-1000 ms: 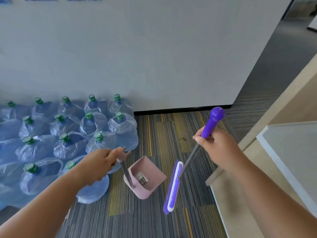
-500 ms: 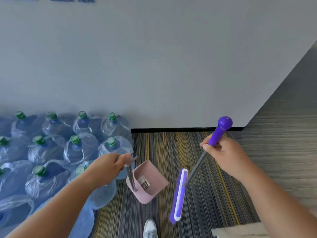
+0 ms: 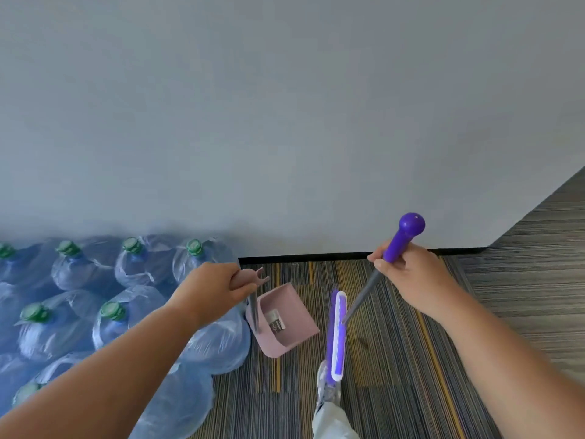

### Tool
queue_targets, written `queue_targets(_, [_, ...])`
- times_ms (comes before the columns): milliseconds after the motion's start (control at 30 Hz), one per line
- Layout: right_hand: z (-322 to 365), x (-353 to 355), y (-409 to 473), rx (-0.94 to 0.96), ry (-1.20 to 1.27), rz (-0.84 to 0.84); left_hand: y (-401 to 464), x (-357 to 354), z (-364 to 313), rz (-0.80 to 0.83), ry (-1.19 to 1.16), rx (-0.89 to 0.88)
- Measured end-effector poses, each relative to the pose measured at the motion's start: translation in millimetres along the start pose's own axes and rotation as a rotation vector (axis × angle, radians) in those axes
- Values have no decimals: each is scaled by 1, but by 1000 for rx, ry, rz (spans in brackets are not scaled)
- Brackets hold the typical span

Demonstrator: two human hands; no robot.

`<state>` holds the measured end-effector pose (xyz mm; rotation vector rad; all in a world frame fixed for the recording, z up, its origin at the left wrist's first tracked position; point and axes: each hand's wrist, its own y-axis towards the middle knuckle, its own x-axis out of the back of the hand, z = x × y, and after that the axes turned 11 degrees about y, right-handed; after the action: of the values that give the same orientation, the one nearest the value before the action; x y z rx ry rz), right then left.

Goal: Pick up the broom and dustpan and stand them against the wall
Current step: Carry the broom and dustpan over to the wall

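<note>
My left hand (image 3: 212,292) grips the top of the pink dustpan's handle; the pink dustpan (image 3: 285,321) hangs below it, open side up, with a small label inside. My right hand (image 3: 411,280) is closed around the purple grip of the broom (image 3: 337,337), whose grey shaft slants down to a purple and white head just above the striped carpet. Both tools hang clear of the white wall (image 3: 285,122), which stands close ahead with a black skirting (image 3: 316,257) at its foot.
Several blue water jugs with green caps (image 3: 110,312) crowd the floor on the left, right beside the dustpan. My shoe and trouser leg (image 3: 329,403) show below the broom head. Striped carpet (image 3: 395,359) runs to the wall; grey flooring (image 3: 538,248) opens past the wall's corner at right.
I have stepped closer to the wall, which now fills most of the view. The wooden counter at right has left the view. Both hands keep their hold on the tools.
</note>
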<state>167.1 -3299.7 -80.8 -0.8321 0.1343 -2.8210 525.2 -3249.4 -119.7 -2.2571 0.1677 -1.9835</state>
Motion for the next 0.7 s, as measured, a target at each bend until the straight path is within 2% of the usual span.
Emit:
queue_targets(100, [-14, 2, 57, -20, 18, 31, 55, -1, 0, -8, 5, -20])
queue_targets(300, [-43, -5, 165, -80, 18, 130, 160, -19, -3, 108, 156, -68])
queue_targets(500, [-67, -23, 230, -116, 5, 162, 229, -42, 5, 131, 143, -87])
queue_targets(700, [-87, -46, 272, -144, 0, 162, 291, -66, 23, 176, 167, -190])
